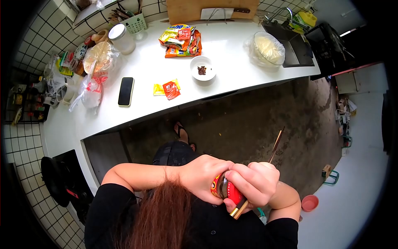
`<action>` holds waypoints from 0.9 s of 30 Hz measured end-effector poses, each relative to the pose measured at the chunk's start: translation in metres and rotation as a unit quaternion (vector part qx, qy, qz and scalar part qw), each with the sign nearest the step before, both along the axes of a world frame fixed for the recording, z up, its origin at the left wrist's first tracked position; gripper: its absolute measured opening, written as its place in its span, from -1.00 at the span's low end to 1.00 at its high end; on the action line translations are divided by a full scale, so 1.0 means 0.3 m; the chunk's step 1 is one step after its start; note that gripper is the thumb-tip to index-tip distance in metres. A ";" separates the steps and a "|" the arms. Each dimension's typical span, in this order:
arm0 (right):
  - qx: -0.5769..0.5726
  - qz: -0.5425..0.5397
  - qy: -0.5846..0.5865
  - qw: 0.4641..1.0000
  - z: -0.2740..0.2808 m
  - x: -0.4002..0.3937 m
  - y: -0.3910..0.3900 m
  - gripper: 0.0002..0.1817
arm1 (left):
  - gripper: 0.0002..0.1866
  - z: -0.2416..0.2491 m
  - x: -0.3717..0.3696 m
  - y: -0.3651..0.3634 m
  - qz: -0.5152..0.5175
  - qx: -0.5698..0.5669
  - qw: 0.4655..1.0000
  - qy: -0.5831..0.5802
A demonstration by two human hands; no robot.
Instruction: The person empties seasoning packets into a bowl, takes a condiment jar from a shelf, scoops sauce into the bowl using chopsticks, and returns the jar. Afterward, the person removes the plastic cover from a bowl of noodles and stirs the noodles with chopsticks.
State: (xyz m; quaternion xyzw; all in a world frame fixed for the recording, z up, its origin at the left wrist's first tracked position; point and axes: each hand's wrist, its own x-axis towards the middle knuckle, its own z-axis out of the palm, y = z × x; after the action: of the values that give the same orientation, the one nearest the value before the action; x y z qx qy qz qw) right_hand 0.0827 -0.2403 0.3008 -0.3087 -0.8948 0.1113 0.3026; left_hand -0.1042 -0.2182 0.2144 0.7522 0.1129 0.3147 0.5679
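While a white counter [232, 45] runs along a tiled wall [35, 33] above a dark, stained floor [248, 116], with a sink [296, 52] at its right end, it bears one phone [126, 91], one white bowl [210, 75] of dark bits [201, 70], one wrapped glass bowl [265, 62] and one cleaver [217, 14] against one board [186, 10]. Both forearms [151, 176] angle inward before a black shirt [215, 232], where one small jar [222, 186] sits well apart from the counter, the left hand [204, 176] wrapped around it and the right hand [257, 180] closed over its red lid [234, 192], two chopsticks [238, 208] caught in that same grip.
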 end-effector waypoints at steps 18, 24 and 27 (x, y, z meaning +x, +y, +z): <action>0.013 0.042 -0.074 0.996 0.035 0.013 0.203 -0.31 | -0.45 -0.006 0.015 0.190 -0.039 -0.035 0.998 -0.030; -0.092 -0.114 -0.091 0.985 0.037 -0.005 0.333 -0.24 | -0.41 -0.027 -0.020 0.351 0.133 0.021 0.991 0.016; -0.180 -0.081 -0.062 0.978 0.019 -0.019 0.404 -0.31 | -0.37 -0.077 -0.033 0.405 0.154 0.029 0.987 0.033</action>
State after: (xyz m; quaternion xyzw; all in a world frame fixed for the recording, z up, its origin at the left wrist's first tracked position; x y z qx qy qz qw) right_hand 0.0769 -0.1190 0.3065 -0.4358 -0.8494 0.2262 0.1937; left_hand -0.1142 -0.0966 0.1913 0.7520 0.2368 0.3763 0.4866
